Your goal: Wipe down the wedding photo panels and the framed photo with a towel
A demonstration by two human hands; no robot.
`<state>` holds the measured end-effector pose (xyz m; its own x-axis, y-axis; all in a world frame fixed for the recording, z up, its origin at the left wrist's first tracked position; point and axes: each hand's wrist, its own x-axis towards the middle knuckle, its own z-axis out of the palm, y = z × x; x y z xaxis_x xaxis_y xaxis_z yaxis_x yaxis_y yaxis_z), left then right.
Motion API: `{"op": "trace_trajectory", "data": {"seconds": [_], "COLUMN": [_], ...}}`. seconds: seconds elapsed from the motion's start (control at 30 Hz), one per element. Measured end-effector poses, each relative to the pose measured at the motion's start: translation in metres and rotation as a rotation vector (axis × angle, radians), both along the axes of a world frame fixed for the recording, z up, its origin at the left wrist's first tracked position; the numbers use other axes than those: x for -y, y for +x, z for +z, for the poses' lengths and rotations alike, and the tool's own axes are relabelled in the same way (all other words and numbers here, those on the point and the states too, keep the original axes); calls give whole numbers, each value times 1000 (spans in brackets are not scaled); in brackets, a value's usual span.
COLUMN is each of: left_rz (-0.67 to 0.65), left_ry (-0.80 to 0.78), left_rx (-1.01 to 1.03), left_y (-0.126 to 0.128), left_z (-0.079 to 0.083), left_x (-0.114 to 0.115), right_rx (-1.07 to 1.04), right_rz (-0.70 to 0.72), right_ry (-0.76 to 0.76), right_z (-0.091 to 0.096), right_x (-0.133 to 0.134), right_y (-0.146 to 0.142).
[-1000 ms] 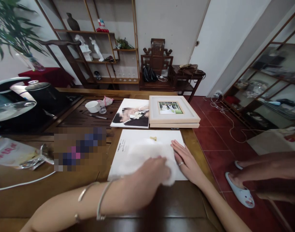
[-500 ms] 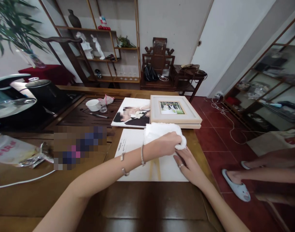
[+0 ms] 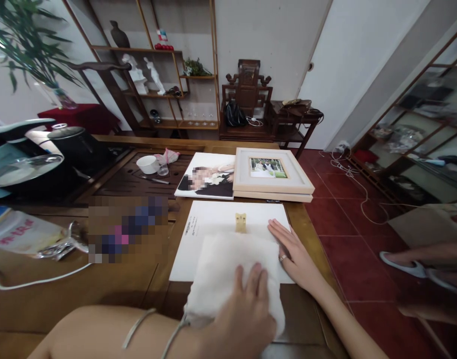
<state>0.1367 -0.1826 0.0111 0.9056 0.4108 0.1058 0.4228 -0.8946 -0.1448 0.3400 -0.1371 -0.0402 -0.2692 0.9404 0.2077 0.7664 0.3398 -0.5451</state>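
left hand presses a white cloth on a white board; right hand flat beside it.

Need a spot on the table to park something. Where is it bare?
The table is bare left of the white panel, between it and the white cable. Crowded: the left hand and cloth cover the panel's near half, the right hand its right edge, framed photos behind it.
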Motion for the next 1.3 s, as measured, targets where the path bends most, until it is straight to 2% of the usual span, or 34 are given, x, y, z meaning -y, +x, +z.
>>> {"op": "trace_trajectory", "data": {"seconds": [0.07,0.17,0.27,0.33,0.43,0.53,0.63,0.7,0.77,0.83,1.0,1.1,1.2,1.3], "left_rz": [38,124,203,214,194,156,63,-2,-12,17,156,224,235,207], "left_ry": [12,-6,9,71,157,210,220,209,164,96,-76,-104,-76,2], "left_rx": [-16,-78,-70,-42,-26,24,101,129,99,36,-45,-36,-39,-23], "left_y": [-3,1,11,17,21,16,5,-1,-4,-4,6,13,14,9], "left_z": [6,13,9,1,-11,-18,-15,-9,-1,5,11,9,2,-9], "left_x": [-11,-49,-84,-93,-75,-32,4,12,7,-9,-75,-105,-100,-63], "right_rx": [-7,-24,-39,-44,-36,-24,-20,-18,-14,-17,-36,-47,-49,-38], "right_rz": [-15,-38,-42,-42,-39,-35,-7,13,7,-19,-45,-52,-51,-54], "right_ry": [2,10,18,19,7,-5,0,5,0,-5,-7,-1,0,-9], "right_z": [0,-2,-2,-3,-2,-1,1,2,2,2,1,2,2,0], "right_x": [0,0,-1,-1,-2,-2,-1,-1,-1,-1,-1,-1,-1,-1], "right_y": [0,-1,-2,-2,-1,0,1,1,0,0,-2,-2,-2,-2]}}
